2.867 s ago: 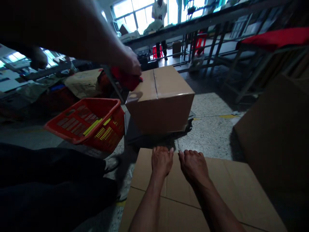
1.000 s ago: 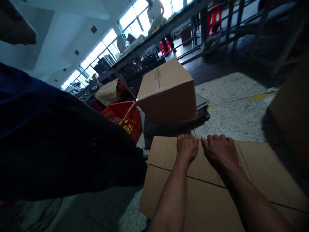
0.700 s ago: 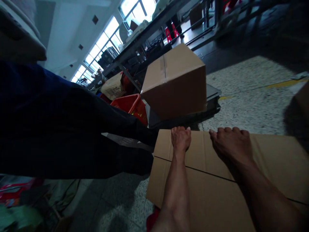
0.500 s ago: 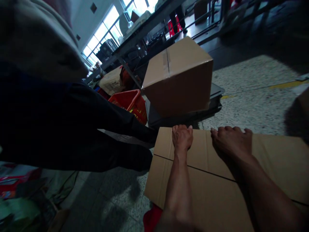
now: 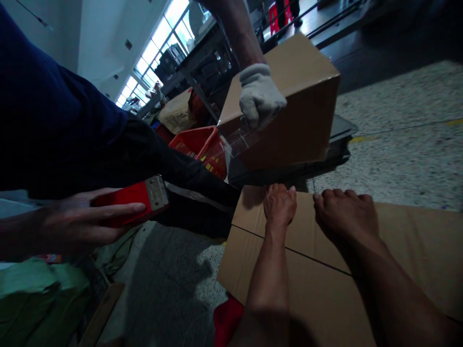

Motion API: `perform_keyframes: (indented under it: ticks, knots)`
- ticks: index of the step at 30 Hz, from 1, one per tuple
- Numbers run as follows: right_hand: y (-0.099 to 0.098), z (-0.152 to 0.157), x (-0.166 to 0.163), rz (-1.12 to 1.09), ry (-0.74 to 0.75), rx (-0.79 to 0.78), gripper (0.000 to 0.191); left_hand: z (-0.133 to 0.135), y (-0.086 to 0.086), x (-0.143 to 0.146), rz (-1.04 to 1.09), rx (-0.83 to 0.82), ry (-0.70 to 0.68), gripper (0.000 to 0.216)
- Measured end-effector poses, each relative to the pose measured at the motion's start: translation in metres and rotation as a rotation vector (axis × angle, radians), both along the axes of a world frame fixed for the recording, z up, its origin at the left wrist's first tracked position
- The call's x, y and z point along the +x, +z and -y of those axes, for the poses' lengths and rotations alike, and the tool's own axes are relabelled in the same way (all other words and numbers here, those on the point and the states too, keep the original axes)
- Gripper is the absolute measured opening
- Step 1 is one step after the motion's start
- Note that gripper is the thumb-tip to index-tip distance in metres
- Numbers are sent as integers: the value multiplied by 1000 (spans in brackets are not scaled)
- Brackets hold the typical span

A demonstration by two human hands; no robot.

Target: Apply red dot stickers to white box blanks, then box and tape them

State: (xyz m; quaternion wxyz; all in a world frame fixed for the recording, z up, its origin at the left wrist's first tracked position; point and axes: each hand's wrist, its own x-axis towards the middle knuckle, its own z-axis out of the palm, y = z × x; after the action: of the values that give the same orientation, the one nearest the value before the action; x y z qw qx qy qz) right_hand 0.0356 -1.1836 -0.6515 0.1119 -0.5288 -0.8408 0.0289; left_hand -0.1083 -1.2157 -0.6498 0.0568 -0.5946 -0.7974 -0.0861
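My left hand [image 5: 278, 208] rests on top of a flat brown cardboard box [image 5: 408, 241] in front of me, its fingers curled over the box's far edge. My right hand [image 5: 345, 217] lies palm down beside it on the same edge, fingers spread and bent at the tips. Just beyond stands a sealed cardboard box [image 5: 307, 120] on a dark platform [image 5: 340, 144]. A co-worker's gloved hand [image 5: 259, 96] holds clear tape [image 5: 238, 140] against that box. The co-worker's bare hand [image 5: 83, 224] grips a red tape dispenser [image 5: 139, 197] at the left.
The co-worker's dark blue clothing [image 5: 72, 130] fills the left side. A red plastic basket [image 5: 197, 142] sits behind it beside the sealed box. Green cloth [image 5: 39, 294] lies at the lower left. Speckled floor [image 5: 401, 154] with a yellow line stretches to the right. Worktables stand at the back.
The co-worker's gloved hand has come onto the sealed box with tape, and the hand with the red dispenser has appeared at left. My hands stay on the cardboard; the view has tilted.
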Motion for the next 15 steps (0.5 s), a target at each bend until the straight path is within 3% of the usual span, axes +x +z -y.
perform_keyframes:
  ticks: [5, 11, 13, 15]
  knots:
    - [-1, 2, 0, -30, -11, 3, 42, 8, 12, -36, -72, -92, -206, 38]
    - [-3, 1, -3, -7, -41, 17, 34, 6, 16, -84, -126, -142, -112, 38]
    - [-1, 18, -2, 45, -60, 13, 38, 8, 14, -84, -134, -118, -131, 38]
    - [3, 54, -3, 71, -72, -5, 53, 11, 14, -82, -121, -104, -128, 35]
